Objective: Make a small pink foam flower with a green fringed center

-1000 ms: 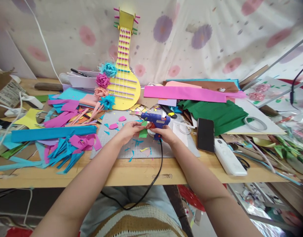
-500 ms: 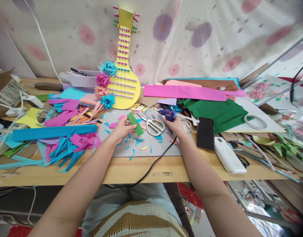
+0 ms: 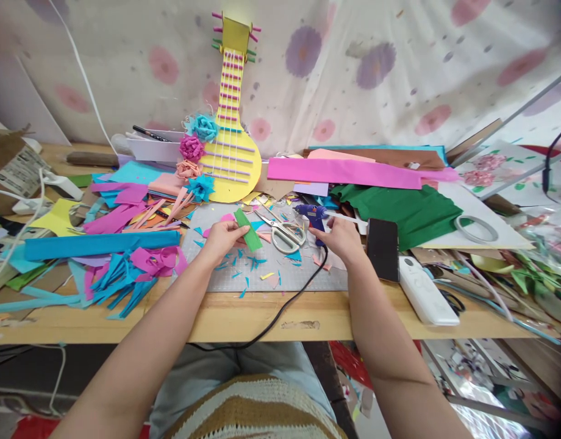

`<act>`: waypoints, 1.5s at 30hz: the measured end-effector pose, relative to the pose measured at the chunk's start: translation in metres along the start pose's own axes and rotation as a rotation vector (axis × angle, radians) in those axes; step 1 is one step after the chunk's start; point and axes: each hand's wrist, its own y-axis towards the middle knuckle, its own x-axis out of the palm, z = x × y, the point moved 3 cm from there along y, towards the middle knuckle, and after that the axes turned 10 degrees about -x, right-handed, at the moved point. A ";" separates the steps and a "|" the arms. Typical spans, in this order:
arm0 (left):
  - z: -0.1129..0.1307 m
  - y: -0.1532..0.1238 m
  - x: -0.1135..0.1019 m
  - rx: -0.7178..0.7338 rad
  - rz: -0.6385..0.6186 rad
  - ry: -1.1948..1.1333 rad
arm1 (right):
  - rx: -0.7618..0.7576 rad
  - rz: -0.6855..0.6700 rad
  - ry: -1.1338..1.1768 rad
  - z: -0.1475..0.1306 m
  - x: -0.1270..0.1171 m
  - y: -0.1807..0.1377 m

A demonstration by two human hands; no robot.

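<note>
My left hand (image 3: 223, 242) pinches a folded strip of green crepe paper (image 3: 247, 230) between thumb and fingers, above the grey cutting mat (image 3: 223, 281). A dark blue glue gun (image 3: 313, 213) lies at the mat's right side, with a whitish glue stick (image 3: 349, 217) jutting from its back. My right hand (image 3: 342, 242) is at the rear of the gun. Its fingers are closed at the glue stick, while the thumb reaches toward the handle; the exact contact is partly hidden. Between my hands lie scissors (image 3: 287, 236) with pale handles, blades pointing away to the left.
A yellow paper guitar (image 3: 232, 155) with paper flowers leans at the back. Coloured paper strips (image 3: 102, 241) heap on the left. To the right are green crepe paper (image 3: 403, 210), a phone (image 3: 383, 250) and a white device (image 3: 427, 291). The gun's black cord (image 3: 289, 299) crosses the table edge.
My right hand has slid off the glue gun's handle, moving right to the glue stick at its back. The gun has hardly moved. My left hand still holds the green strip.
</note>
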 end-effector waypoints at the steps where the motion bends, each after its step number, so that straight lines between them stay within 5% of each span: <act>1: 0.000 0.000 0.001 0.000 -0.002 0.012 | 0.008 -0.051 -0.020 -0.001 -0.004 -0.003; 4: -0.002 0.000 0.005 0.018 -0.041 0.043 | -0.070 -0.291 0.162 -0.020 -0.001 -0.012; 6: -0.004 -0.001 0.009 0.037 -0.096 0.069 | -0.187 -0.445 0.521 -0.045 0.010 -0.017; 9: -0.007 -0.003 0.016 0.063 -0.175 0.112 | -0.299 -0.545 1.003 -0.083 0.030 -0.022; 11: -0.008 -0.004 0.019 0.073 -0.207 0.136 | -0.269 -0.577 1.130 -0.096 0.043 -0.022; 17: -0.007 -0.005 0.018 0.108 -0.150 0.083 | -0.135 -0.494 1.219 -0.094 0.053 -0.019; 34: -0.010 0.001 0.016 0.198 -0.004 -0.023 | -0.179 -0.627 1.238 -0.102 0.050 -0.025; 39: -0.010 0.002 0.016 0.157 0.000 -0.046 | -0.245 -0.604 1.238 -0.104 0.052 -0.026; 45: -0.011 0.001 0.015 0.101 0.060 -0.071 | -0.523 -0.416 1.160 -0.102 0.048 -0.024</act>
